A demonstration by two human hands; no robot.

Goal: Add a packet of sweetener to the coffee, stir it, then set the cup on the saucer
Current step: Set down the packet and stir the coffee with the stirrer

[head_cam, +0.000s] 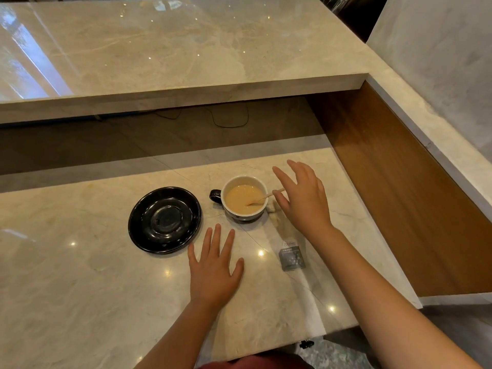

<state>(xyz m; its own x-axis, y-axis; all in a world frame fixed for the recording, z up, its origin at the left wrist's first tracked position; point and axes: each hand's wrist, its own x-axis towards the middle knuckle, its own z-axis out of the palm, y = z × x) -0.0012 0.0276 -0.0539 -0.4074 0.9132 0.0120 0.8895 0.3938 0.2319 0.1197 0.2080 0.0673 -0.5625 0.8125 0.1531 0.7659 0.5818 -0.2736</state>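
Observation:
A dark cup (243,197) with a white inside holds milky coffee and stands on the marble counter, handle pointing left. A wooden stirrer (266,196) leans in it, its top end sticking out over the right rim. An empty black saucer (165,220) lies to the cup's left, apart from it. A grey sweetener packet (291,255) lies flat in front of the cup, to its right. My right hand (303,199) hovers open just right of the cup, fingers spread beside the stirrer's end. My left hand (215,265) rests flat and open on the counter, before the saucer and cup.
A raised marble bar top (186,54) overhangs the far side of the counter (80,288). A wooden side panel (394,187) closes the right side. Black cables (229,121) lie in the recess under the overhang.

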